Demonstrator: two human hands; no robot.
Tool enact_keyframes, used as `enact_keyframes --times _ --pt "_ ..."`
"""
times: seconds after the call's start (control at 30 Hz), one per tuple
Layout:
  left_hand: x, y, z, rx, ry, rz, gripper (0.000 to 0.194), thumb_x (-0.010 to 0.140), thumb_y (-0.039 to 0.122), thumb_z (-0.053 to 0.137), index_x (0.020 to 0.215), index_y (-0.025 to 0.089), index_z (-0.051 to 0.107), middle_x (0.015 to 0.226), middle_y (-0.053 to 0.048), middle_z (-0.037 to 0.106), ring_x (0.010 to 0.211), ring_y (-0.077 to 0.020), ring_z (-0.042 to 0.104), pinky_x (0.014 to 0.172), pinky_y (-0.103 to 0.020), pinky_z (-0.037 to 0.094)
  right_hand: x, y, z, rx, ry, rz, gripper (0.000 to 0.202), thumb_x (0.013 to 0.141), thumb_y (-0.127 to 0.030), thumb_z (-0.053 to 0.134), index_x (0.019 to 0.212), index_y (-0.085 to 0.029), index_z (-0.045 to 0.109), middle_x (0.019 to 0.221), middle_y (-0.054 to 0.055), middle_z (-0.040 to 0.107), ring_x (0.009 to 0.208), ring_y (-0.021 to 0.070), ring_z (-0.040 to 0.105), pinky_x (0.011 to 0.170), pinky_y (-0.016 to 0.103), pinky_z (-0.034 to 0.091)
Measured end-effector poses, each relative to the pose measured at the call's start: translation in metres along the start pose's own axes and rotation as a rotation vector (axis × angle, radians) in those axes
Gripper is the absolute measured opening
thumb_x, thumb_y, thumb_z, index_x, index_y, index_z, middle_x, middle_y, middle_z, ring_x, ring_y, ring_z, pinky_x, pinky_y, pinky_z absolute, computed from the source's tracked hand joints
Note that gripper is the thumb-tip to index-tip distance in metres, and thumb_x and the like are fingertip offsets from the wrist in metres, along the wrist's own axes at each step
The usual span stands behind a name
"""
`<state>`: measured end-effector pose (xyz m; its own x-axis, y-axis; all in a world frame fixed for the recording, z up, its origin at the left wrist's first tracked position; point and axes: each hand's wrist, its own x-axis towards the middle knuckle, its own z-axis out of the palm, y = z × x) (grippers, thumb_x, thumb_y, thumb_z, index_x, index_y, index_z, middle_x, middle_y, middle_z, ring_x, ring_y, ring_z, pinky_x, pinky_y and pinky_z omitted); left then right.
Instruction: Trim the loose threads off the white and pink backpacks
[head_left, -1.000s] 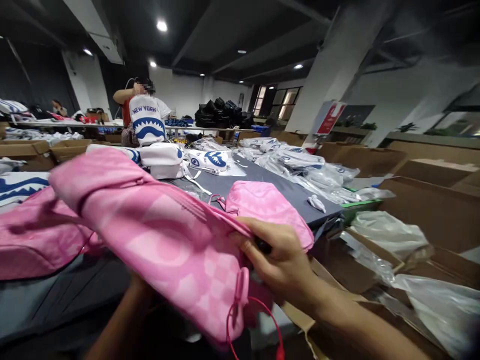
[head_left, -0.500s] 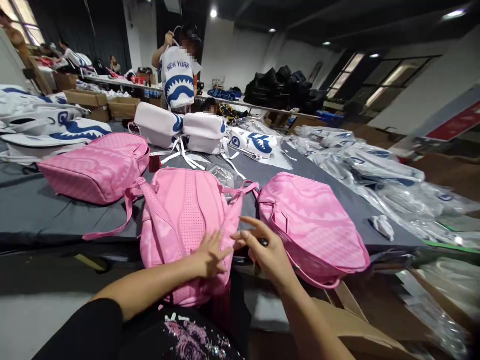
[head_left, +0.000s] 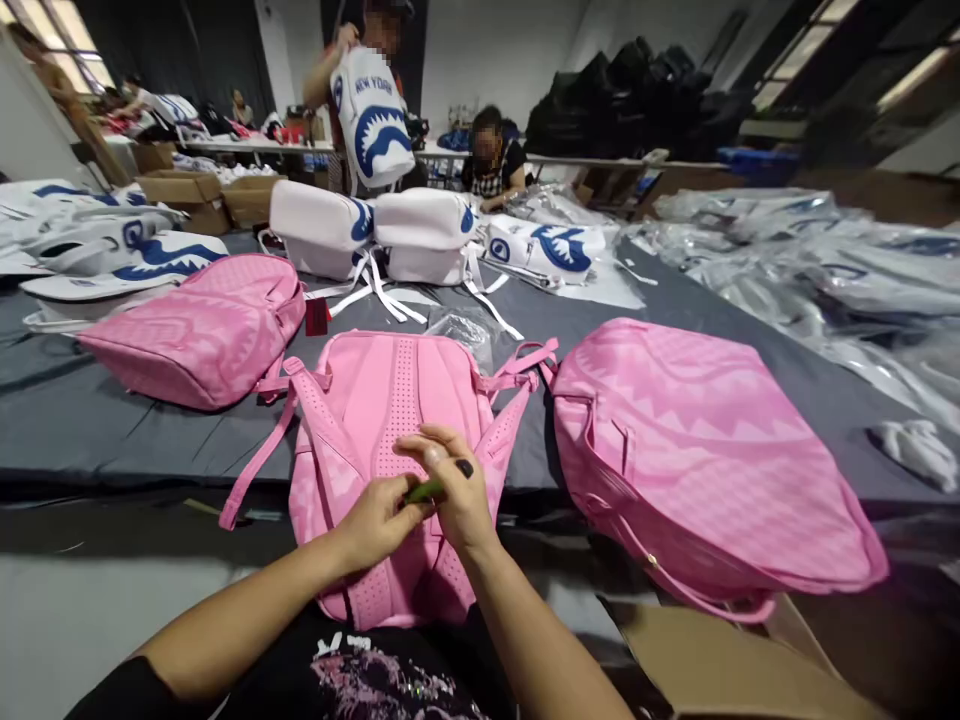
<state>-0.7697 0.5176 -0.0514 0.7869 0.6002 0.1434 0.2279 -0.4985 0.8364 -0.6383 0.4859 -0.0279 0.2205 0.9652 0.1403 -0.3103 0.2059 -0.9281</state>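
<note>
A pink backpack (head_left: 352, 390) lies in front of me with its perforated back panel and shoulder straps facing up. Over its lower middle, my right hand (head_left: 459, 490) is closed around a slim green tool (head_left: 426, 490) with a black end; its exact kind is unclear. My left hand (head_left: 382, 518) meets the tool's other end, thumb and forefinger pinched together. What lies between those fingertips is hidden. To the right rests another pink backpack (head_left: 705, 450), its shark-mouth pattern upward. A third pink backpack (head_left: 202, 335) lies on its side at the left.
White backpacks (head_left: 420, 235) with blue patterns stand farther back on the dark table (head_left: 150, 450). Plastic-wrapped bags (head_left: 810, 270) are heaped at the right. A cardboard box (head_left: 705, 650) is below the table edge. Across the table, a person holds up a white backpack (head_left: 379, 120); another person sits behind.
My hands have come together over the backpack. The left has gone from spread fingers to a pinch, and the right has moved left with the tool. My view has shifted.
</note>
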Motion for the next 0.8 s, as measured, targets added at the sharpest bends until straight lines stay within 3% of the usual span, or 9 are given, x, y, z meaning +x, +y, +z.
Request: enact_keyframes --times 0.07,0.13,0.23,0.37,0.5,0.57,0.67,0.73,0.8 --pt "0.002 -0.007 -0.004 0.076 0.063 0.044 0.048 0.097 0.060 0.039 0.105 0.020 0.065 0.092 -0.009 0.069 0.082 -0.0241 0.065 0.074 -0.041 0.056 -0.003 0.007 -0.017 -0.203 -0.133 0.030 0.033 0.091 -0.049 0.060 0.107 -0.020 0.068 0.111 0.009 0.073 0.107 0.0229 0.067 0.099 0.040 0.051" --pt "-0.001 -0.026 -0.011 0.313 0.084 0.113 0.067 0.094 0.069 0.038 0.127 0.015 0.060 0.121 -0.017 0.066 0.112 -0.0320 0.062 0.097 -0.049 0.050 -0.001 0.018 -0.035 -0.380 -0.124 0.096 0.046 0.094 -0.057 0.052 0.115 -0.019 0.065 0.102 0.010 0.074 0.098 0.0230 0.070 0.089 0.039 0.055" --pt "-0.018 -0.069 -0.023 0.766 0.034 0.113 0.081 0.091 0.070 0.043 0.147 0.013 0.045 0.156 -0.024 0.037 0.147 -0.0396 0.032 0.117 -0.060 0.028 0.006 0.041 -0.055 -0.560 -0.018 0.031 0.064 0.094 -0.068 0.042 0.128 -0.016 0.056 0.077 0.005 0.071 0.072 0.0205 0.068 0.068 0.033 0.053" --pt "-0.057 -0.110 -0.042 1.002 -0.048 0.085 0.075 0.093 0.061 0.051 0.153 0.018 0.039 0.163 -0.019 0.025 0.152 -0.0365 0.022 0.121 -0.056 0.021 0.001 0.066 -0.068 -0.931 -0.221 -0.322 0.077 0.090 -0.077 0.039 0.126 -0.013 0.062 0.075 0.008 0.069 0.068 0.0210 0.065 0.066 0.032 0.050" --pt "-0.064 -0.096 -0.060 0.985 -0.001 0.073 0.062 0.094 0.056 0.051 0.144 0.019 0.052 0.154 -0.018 0.043 0.142 -0.0362 0.039 0.115 -0.053 0.031 -0.022 0.077 -0.084 -1.154 -0.244 -0.524 0.075 0.093 -0.074 0.039 0.127 -0.012 0.065 0.081 0.012 0.070 0.075 0.0234 0.067 0.075 0.034 0.053" --pt "-0.036 -0.075 -0.065 0.962 0.038 0.114 0.047 0.098 0.045 0.047 0.133 0.018 0.061 0.140 -0.018 0.057 0.129 -0.0333 0.052 0.107 -0.051 0.038 -0.029 0.080 -0.089 -1.182 -0.204 -0.595 0.071 0.095 -0.070 0.039 0.128 -0.011 0.064 0.081 0.012 0.070 0.075 0.0236 0.067 0.077 0.036 0.053" --pt "0.043 -0.045 -0.066 0.951 0.033 0.332 0.036 0.100 0.029 0.040 0.124 0.015 0.064 0.132 -0.016 0.062 0.125 -0.0292 0.053 0.103 -0.046 0.038 -0.029 0.086 -0.084 -1.145 -0.207 -0.731 0.063 0.097 -0.062 0.044 0.131 -0.012 0.060 0.084 0.012 0.070 0.077 0.0240 0.067 0.076 0.038 0.055" --pt "0.101 -0.032 -0.062 0.977 -0.106 0.479 0.032 0.099 0.025 0.044 0.118 0.011 0.066 0.128 -0.017 0.064 0.125 -0.0289 0.053 0.102 -0.042 0.038 -0.026 0.090 -0.079 -1.097 -0.183 -0.797 0.057 0.098 -0.055 0.047 0.135 -0.013 0.056 0.092 0.014 0.072 0.083 0.0246 0.069 0.076 0.038 0.056" --pt "0.147 -0.026 -0.056 1.047 -0.313 0.519 0.029 0.096 0.031 0.052 0.105 0.009 0.069 0.110 -0.017 0.070 0.108 -0.0282 0.062 0.092 -0.040 0.041 -0.025 0.095 -0.078 -1.087 -0.142 -0.784 0.052 0.098 -0.050 0.048 0.135 -0.014 0.055 0.101 0.015 0.072 0.089 0.0252 0.070 0.078 0.038 0.058"
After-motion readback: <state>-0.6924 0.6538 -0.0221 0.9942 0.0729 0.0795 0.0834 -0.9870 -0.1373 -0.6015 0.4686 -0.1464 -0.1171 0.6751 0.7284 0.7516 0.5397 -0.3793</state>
